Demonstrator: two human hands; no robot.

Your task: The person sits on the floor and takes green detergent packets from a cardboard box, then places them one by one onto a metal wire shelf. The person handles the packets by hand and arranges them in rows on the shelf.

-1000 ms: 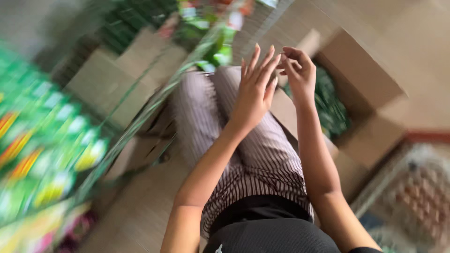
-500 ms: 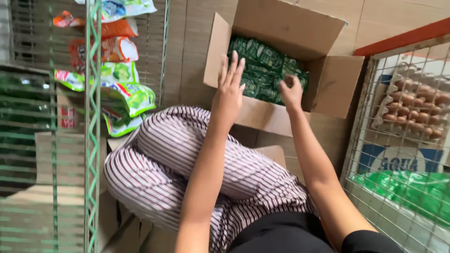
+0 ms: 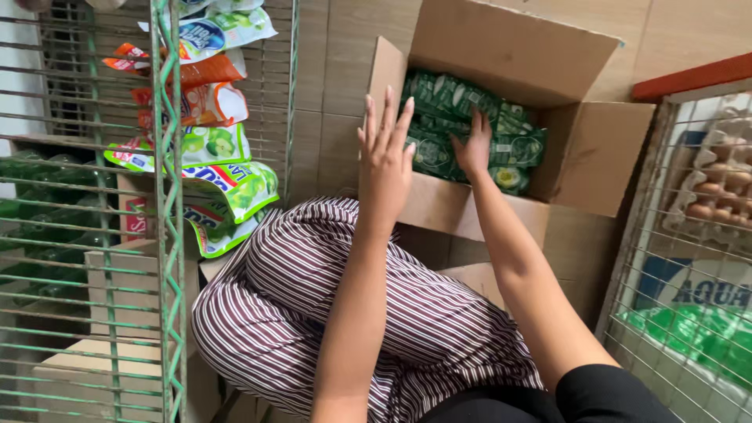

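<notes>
On a tiled shop floor beside a green wire rack [image 3: 168, 235], the right hand [image 3: 474, 149] presses onto green sachets [image 3: 439, 117] inside the open cardboard box [image 3: 580, 157], grasp unclear, while the left hand [image 3: 385, 157] hovers spread and empty; loosely stacked packets could slip.

1. An open cardboard box [image 3: 501, 63] sits on a tiled floor, packed with dark green sachets [image 3: 454, 117].
2. The right hand [image 3: 474, 145] reaches into the box, fingers resting on the sachets.
3. The left hand [image 3: 385, 157] hovers flat and spread over the box's near flap, holding nothing.
4. Striped trousers [image 3: 313, 313] cover the bent knees below.
5. A green wire rack [image 3: 168, 196] on the left holds hanging colourful pouches [image 3: 211, 141].
6. An egg tray [image 3: 721, 180] shows behind mesh on the right.
</notes>
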